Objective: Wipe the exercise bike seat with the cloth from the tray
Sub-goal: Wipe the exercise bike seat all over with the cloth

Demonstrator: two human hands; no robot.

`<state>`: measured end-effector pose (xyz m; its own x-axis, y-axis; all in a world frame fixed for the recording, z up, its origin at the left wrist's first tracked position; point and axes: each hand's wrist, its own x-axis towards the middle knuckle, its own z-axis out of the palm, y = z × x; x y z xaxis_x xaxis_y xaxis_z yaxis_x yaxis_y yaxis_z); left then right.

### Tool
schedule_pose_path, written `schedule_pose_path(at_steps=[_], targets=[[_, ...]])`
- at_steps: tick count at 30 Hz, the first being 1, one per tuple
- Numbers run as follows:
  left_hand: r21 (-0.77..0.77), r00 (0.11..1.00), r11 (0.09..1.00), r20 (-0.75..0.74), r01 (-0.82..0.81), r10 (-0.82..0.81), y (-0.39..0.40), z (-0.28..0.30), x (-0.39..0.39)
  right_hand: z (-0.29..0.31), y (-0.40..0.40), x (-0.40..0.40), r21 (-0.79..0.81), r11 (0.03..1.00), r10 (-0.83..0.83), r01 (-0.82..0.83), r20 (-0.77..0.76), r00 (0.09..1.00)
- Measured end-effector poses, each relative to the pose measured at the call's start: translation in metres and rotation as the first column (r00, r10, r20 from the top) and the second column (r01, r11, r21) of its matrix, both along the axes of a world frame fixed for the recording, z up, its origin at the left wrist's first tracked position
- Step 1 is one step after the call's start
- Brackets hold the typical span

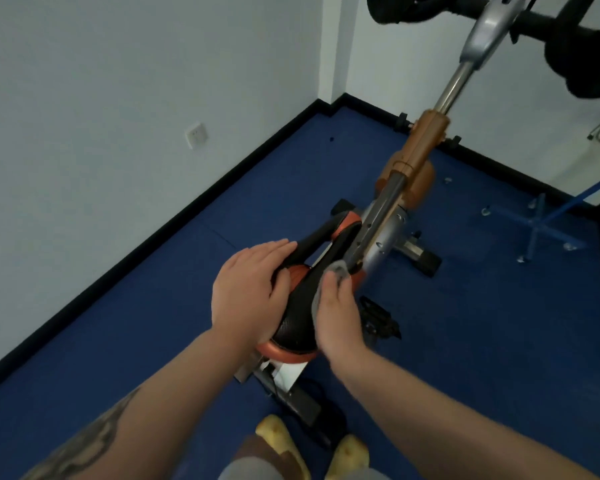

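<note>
Pressing cloth [338, 271] under right hand [338, 320] on seat [300, 306].

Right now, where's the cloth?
In the head view, the grey cloth is under the right hand, pressed on the right side of the bike seat, near the frame.

Cloth [326, 289] mostly under right hand [338, 323]

A dark blue carpeted floor [153, 341] fills the corner between white walls, edged by a black skirting strip. On it stand the orange-and-silver exercise bike [388, 216], a blue metal stand on castors [537, 230] and yellow slippers [347, 455].
</note>
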<state>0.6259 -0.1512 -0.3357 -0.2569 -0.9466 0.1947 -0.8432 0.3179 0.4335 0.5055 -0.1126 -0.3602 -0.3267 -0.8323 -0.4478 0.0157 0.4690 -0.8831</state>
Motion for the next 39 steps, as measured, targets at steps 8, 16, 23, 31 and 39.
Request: schedule_pose_path(at_steps=[8,16,23,31,39], targets=[[-0.028,0.998,0.997,-0.014,0.066,-0.066,-0.001,-0.005,0.004,0.013,0.053,0.030,-0.134,0.990,-0.050,0.038,-0.091,0.995],[0.123,0.858,0.855,0.047,0.503,-0.512,-0.042,0.001,0.038,0.011,0.035,0.070,-0.070,0.824,-0.566,0.562,-0.101,0.818],[0.115,0.748,0.741,-0.175,0.661,-0.640,-0.056,-0.013,0.045,0.009,0.026,0.085,-0.055,0.637,-0.770,0.769,-0.057,0.635],[0.151,0.741,0.729,-0.228,0.667,-0.631,-0.057,-0.011,0.046,0.015,0.035,0.127,-0.131,0.590,-0.807,0.797,-0.115,0.579],[0.174,0.755,0.737,-0.233,0.653,-0.613,-0.056,-0.007,0.047,0.022,0.041,0.126,-0.118,0.610,-0.791,0.783,-0.029,0.612]])
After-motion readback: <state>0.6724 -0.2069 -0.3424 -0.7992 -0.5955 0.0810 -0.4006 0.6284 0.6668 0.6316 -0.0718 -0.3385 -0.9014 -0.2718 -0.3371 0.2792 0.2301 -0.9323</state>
